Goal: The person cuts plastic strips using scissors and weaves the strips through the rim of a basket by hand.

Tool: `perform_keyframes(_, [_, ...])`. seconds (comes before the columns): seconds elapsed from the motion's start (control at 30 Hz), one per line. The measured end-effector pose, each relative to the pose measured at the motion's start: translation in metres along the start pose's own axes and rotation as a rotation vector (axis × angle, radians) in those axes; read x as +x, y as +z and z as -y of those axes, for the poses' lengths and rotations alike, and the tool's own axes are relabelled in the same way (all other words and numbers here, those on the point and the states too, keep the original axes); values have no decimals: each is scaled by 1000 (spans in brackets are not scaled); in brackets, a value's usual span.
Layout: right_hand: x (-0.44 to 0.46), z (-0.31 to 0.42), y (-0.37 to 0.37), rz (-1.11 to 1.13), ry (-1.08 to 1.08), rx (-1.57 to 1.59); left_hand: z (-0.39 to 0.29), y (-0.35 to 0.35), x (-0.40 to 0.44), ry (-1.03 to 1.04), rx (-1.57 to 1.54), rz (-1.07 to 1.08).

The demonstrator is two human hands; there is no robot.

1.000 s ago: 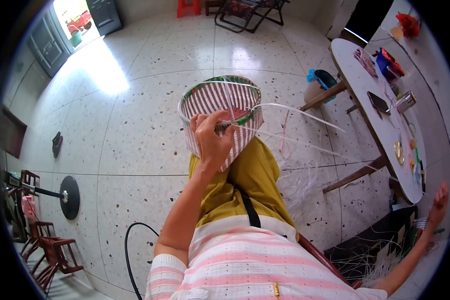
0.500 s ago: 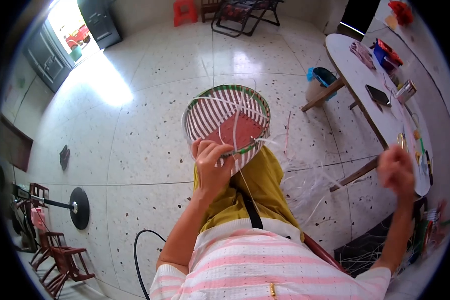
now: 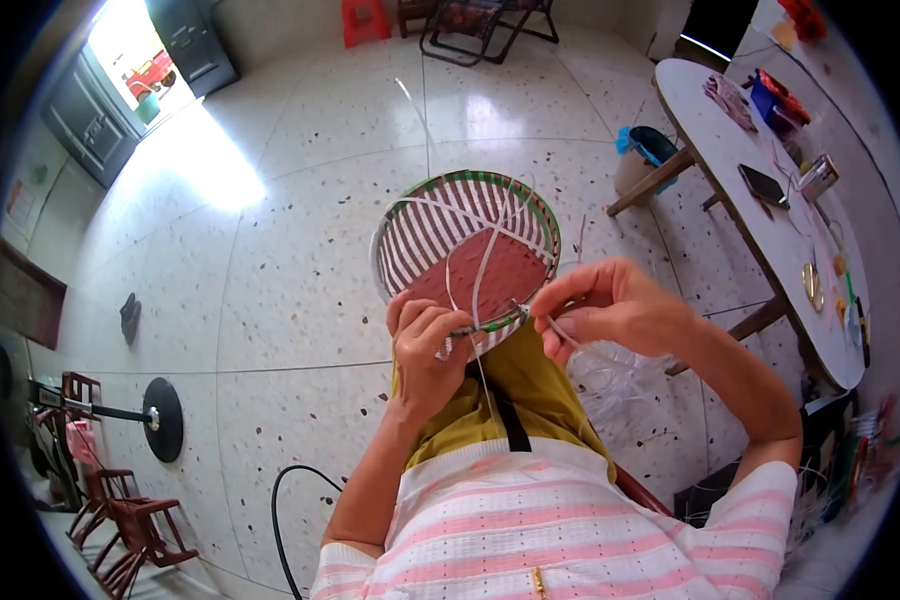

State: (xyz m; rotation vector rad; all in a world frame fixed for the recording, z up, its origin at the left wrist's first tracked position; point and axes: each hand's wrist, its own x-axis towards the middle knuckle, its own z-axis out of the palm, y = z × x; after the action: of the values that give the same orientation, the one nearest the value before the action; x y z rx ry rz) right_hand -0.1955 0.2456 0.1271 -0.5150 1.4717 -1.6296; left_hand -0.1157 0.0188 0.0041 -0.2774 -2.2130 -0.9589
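Note:
A round striped basket [image 3: 420, 240] with a red-brown bottom and a green-bound rim tilts toward me over my lap. My left hand [image 3: 426, 340] grips its near rim, fingers outside and bent over the edge. At the rim's right side my right hand [image 3: 610, 310] pinches a thin white strip [image 3: 565, 335]. Loose white strips [image 3: 485, 265] cross the basket's opening, and one hangs down over the trousers.
A white table [image 3: 720, 150] on the right bears a phone [image 3: 763, 186], a can [image 3: 818, 178] and tools. Beneath its edge stands a bin [image 3: 640, 165]. Tangled clear strips [image 3: 620, 385] lie on the floor. Small wooden chairs [image 3: 140, 515] stand at the lower left.
My right hand has come in from the far right to the basket's rim. The basket has tipped so that more of its inside shows, and my left hand still holds the rim.

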Motion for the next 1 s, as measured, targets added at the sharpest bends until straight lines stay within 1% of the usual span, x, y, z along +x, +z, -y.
perform_keyframes(0.07, [9, -4, -4, -28, -8, -47, 0, 0, 1, -1, 1, 1])
perform_keyframes(0.13, [18, -11, -8, -70, -62, -219, 0, 0, 1, 1, 4, 2])
perform_keyframes(0.17, [21, -15, -10, -70, -60, -220, 1, 0, 2, -2, 1, 6])
perform_keyframes(0.23, [25, -19, -14, -46, -117, -466, 1, 0, 2, -5, -3, 8])
perform_keyframes(0.27, [26, -19, -14, -46, -116, -467, 1, 1, 1, -4, -1, 11])
perform_keyframes(0.33, [28, -19, -13, 30, -250, -737, 1, 1, 1, -5, 1, 14])
perform_keyframes(0.37, [29, -19, -11, 31, -249, -737, 1, 1, 1, -4, 0, 17])
perform_keyframes(0.43, [31, -21, -4, -64, -325, -769, -1, 0, 1, -2, -1, 23])
perform_keyframes(0.47, [34, -20, -1, -66, -325, -769, -2, -1, 1, 2, 9, 26])
perform_keyframes(0.53, [41, -12, 1, -88, -101, -147, -4, -2, 0, 10, 16, 28])
perform_keyframes(0.57, [46, -8, -3, -90, -103, -149, -4, -1, 0, 10, 17, 32])
perform_keyframes(0.63, [57, 4, -12, -140, -4, 348, -4, -1, -2, 14, 19, 37])
perform_keyframes(0.7, [68, 19, -23, -168, -48, 352, -4, 0, -2, 12, 20, 25])
perform_keyframes(0.77, [78, 39, -43, -183, -142, 280, -5, 0, -2, 13, 14, 21])
perform_keyframes(0.83, [87, 65, -70, -86, -221, 264, -5, 0, -3, 12, 7, 16])
perform_keyframes(0.97, [87, 117, -97, -98, -225, 163, -4, 3, -2, 15, -6, -7])
perform_keyframes(1.0, [86, 124, -99, -146, -181, 65, -4, 3, -2, 11, -4, -13])
